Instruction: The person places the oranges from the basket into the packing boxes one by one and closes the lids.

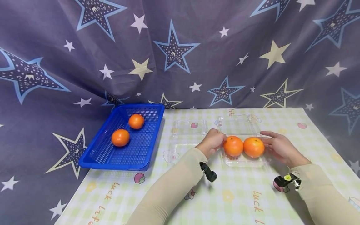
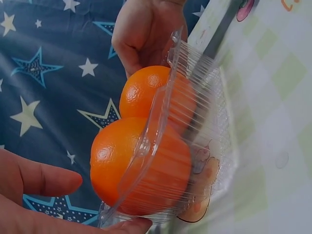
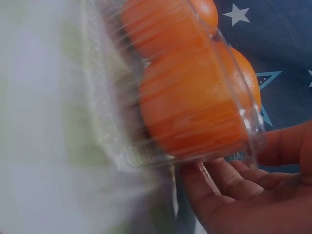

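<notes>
Two oranges (image 1: pixel 233 146) (image 1: pixel 254 147) sit side by side in the base of a clear plastic clamshell box (image 1: pixel 244 163). Its see-through lid (image 1: pixel 239 125) lies folded back on the far side. At the box's left end is my left hand (image 1: pixel 212 142); in the left wrist view its thumb stands apart from the nearer orange (image 2: pixel 139 165) while a fingertip touches the wall. My right hand (image 1: pixel 281 148) is at the opposite end, fingers loosely extended. In the right wrist view its fingertips (image 3: pixel 197 180) touch the box's outer wall, with the thumb near the rim.
A blue plastic basket (image 1: pixel 132 162) stands at the left of the table, holding two more oranges (image 1: pixel 120 137) (image 1: pixel 136 121). Between basket and hands lies another open clear box (image 1: pixel 175 156), partly hidden by my left arm. A star-patterned curtain (image 1: pixel 180 87) hangs behind the checked tablecloth (image 1: pixel 225 206).
</notes>
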A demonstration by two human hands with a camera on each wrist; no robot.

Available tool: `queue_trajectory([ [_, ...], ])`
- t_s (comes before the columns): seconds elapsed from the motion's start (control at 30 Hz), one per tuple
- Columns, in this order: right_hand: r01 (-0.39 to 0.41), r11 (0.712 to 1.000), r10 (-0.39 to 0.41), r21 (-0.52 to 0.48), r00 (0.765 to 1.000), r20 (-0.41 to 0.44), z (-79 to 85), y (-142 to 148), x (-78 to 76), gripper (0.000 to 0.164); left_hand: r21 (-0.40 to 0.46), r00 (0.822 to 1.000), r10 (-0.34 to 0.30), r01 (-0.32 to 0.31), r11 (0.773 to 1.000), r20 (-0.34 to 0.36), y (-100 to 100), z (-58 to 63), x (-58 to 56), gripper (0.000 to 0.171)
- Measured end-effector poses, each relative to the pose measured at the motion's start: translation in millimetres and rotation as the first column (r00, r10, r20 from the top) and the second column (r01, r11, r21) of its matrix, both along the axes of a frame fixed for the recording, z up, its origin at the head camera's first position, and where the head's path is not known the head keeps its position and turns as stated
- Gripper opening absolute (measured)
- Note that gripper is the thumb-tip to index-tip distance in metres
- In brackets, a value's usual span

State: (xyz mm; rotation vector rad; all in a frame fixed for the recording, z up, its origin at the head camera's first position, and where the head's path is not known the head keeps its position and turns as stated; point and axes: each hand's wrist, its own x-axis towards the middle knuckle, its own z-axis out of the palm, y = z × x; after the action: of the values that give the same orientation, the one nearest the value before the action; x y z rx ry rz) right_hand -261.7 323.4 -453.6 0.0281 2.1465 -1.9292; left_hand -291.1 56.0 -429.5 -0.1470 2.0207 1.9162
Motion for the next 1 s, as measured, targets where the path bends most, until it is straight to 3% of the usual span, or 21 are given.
queue_trajectory([
  [0.23,0.005,1.000,-0.005,-0.003,1.000,-0.027,0.4,0,2.1,0.064,-0.016,1.000,-0.021,0.021,1.000,-0.019,-2,-0.5,0.6,0.012],
  [0.37,0.013,1.000,-0.014,-0.016,0.999,-0.031,-0.5,0,4.1,0.064,0.020,0.999,-0.036,0.036,0.999,-0.031,-4,-3.0,1.0,0.010],
  [0.4,0.018,1.000,-0.019,-0.025,0.999,-0.029,-1.0,0,4.7,0.064,0.037,0.999,-0.032,0.033,0.999,-0.029,-4,-4.0,1.2,0.014],
  [0.5,0.031,0.997,-0.032,-0.069,0.999,-0.025,-2.8,1,6.4,0.063,0.072,1.000,-0.013,0.014,0.997,-0.021,-5,-6.1,2.3,0.052],
  [0.6,0.039,0.987,-0.040,-0.156,0.999,-0.005,-6.0,2,7.8,0.060,0.116,1.000,0.002,0.000,0.993,-0.017,-5,-7.9,2.8,0.072],
  [0.77,0.037,0.954,-0.027,-0.298,0.999,0.037,-10.0,6,8.9,0.056,0.184,0.999,0.042,-0.040,0.982,-0.008,-3,-9.1,3.3,0.072],
  [1.0,0.040,0.940,-0.028,-0.338,0.999,0.041,-10.2,8,11.1,0.057,0.214,0.994,0.103,-0.107,0.971,0.026,-1,-8.5,5.6,0.072],
])
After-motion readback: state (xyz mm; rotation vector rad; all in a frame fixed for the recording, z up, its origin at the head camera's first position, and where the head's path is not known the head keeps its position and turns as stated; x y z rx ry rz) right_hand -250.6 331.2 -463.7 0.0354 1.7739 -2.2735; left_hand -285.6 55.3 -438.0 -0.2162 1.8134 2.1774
